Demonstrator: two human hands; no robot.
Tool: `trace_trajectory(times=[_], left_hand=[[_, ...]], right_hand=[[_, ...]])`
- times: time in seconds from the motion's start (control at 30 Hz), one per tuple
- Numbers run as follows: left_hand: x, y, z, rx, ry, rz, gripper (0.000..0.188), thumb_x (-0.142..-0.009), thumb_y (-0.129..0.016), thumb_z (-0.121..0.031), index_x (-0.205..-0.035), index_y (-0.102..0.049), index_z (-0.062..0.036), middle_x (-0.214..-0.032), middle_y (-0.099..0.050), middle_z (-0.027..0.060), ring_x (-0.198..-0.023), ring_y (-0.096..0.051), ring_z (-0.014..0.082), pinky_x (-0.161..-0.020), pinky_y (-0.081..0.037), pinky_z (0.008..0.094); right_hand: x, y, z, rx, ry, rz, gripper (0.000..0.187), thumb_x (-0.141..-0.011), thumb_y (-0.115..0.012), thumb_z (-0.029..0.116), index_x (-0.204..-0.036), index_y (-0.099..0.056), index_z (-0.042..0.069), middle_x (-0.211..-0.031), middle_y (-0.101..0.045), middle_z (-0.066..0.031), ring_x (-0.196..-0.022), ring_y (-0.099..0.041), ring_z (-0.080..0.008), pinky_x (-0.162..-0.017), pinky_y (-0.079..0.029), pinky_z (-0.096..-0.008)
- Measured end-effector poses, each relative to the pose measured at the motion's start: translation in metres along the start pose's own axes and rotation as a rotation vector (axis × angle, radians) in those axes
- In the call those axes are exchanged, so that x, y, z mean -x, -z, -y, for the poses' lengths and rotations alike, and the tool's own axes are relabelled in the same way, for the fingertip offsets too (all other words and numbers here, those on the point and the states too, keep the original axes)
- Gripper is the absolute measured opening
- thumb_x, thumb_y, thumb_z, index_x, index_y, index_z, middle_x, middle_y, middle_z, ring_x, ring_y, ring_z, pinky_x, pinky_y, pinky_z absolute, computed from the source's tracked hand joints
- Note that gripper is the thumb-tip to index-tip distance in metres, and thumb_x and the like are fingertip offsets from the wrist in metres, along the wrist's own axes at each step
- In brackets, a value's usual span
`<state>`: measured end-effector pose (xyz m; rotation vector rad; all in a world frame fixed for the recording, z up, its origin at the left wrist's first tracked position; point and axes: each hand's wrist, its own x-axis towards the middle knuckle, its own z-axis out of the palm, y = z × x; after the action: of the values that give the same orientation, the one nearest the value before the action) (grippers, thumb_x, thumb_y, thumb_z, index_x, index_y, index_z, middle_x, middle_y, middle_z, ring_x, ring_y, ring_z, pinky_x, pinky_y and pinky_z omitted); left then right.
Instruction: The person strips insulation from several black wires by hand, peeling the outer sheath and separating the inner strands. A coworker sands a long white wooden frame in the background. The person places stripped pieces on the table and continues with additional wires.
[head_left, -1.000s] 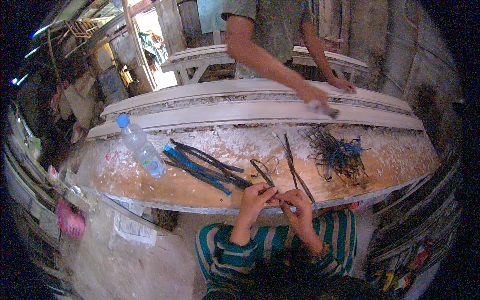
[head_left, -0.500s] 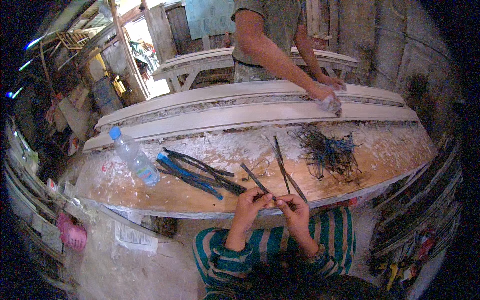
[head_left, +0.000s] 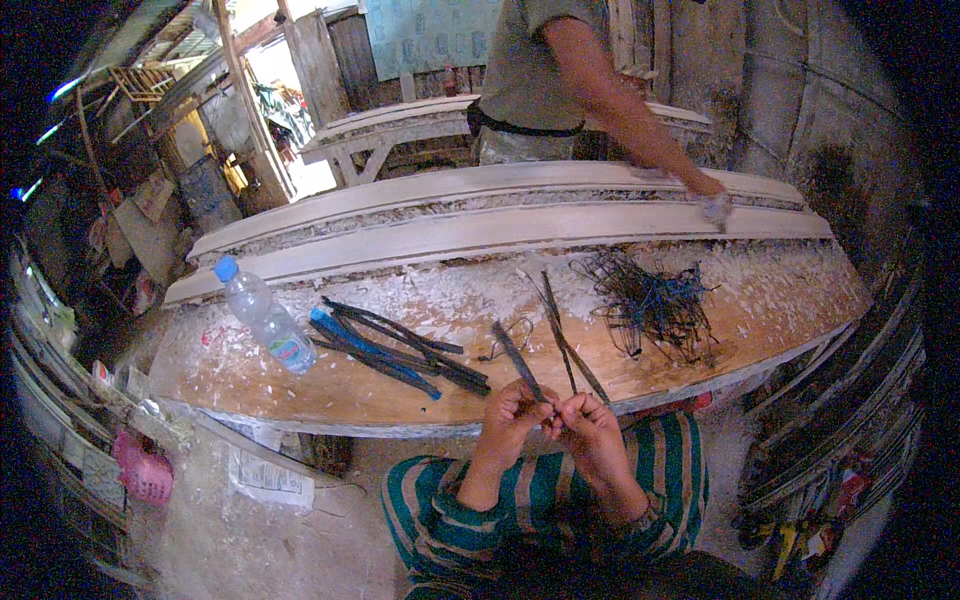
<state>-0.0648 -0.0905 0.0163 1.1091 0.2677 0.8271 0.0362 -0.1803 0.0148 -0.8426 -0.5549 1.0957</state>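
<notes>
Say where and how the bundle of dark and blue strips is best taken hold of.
Probably across the middle of the bundle, from above on the near side: it lies long and loosely spread, one end toward the left hand.

Glossy clear plastic on the left, that's the bottle (head_left: 268, 322); a wooden table (head_left: 300, 390), rough with flakes (head_left: 440, 282); far boards (head_left: 420, 243) smooth, matt; the near strip (head_left: 516, 361) matt too.
</notes>
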Motion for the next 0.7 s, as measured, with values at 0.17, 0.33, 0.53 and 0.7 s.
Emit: trace_trajectory(times=[0.17, 0.33, 0.53, 0.7], left_hand=[[0.001, -0.004, 0.002, 0.043, 0.052, -0.047, 0.011, -0.076, -0.063, -0.004, -0.077, -0.052, -0.0047, -0.072, -0.059, 0.005, -0.059, -0.056, 0.0123, -0.05, -0.046, 0.0231], [-0.001, -0.009, 0.003, 0.17, 0.149, -0.091, 0.014, -0.076, -0.064, -0.005, -0.079, -0.05, -0.0061, -0.071, -0.057, 0.0031, -0.059, -0.054, 0.011, -0.048, -0.045, 0.0225], [0.0, -0.001, -0.004, 0.149, 0.205, 0.013, 0.023, -0.075, -0.066, -0.007, -0.086, -0.045, -0.0087, -0.073, -0.057, 0.0032, -0.058, -0.053, 0.0101, -0.047, -0.045, 0.023], [0.0, 0.003, -0.006, 0.102, 0.243, 0.079, 0.028, -0.074, -0.067, -0.005, -0.089, -0.043, -0.0093, -0.076, -0.057, 0.005, -0.059, -0.053, 0.0113, -0.049, -0.047, 0.0241]], right_hand=[[0.003, -0.004, 0.0, 0.206, 0.156, -0.089, 0.01, -0.086, -0.052, 0.012, -0.08, -0.051, 0.004, -0.078, -0.056, -0.0074, -0.07, -0.053, -0.0169, -0.068, -0.043, -0.0279], [0.008, -0.008, 0.007, 0.867, 0.654, -0.202, 0.006, -0.075, -0.059, 0.003, -0.078, -0.054, 0.002, -0.08, -0.056, -0.0084, -0.076, -0.054, -0.0207, -0.07, -0.044, -0.0315], [0.011, -0.009, 0.015, 1.228, 0.957, -0.022, 0.011, -0.071, -0.055, -0.008, -0.078, -0.052, 0.001, -0.096, -0.058, -0.017, -0.09, -0.056, -0.0293, -0.077, -0.045, -0.0354], [0.011, -0.006, 0.023, 1.166, 0.815, 0.193, 0.017, -0.071, -0.054, -0.01, -0.082, -0.053, 0.003, -0.097, -0.059, -0.0168, -0.087, -0.058, -0.0311, -0.077, -0.045, -0.0358]])
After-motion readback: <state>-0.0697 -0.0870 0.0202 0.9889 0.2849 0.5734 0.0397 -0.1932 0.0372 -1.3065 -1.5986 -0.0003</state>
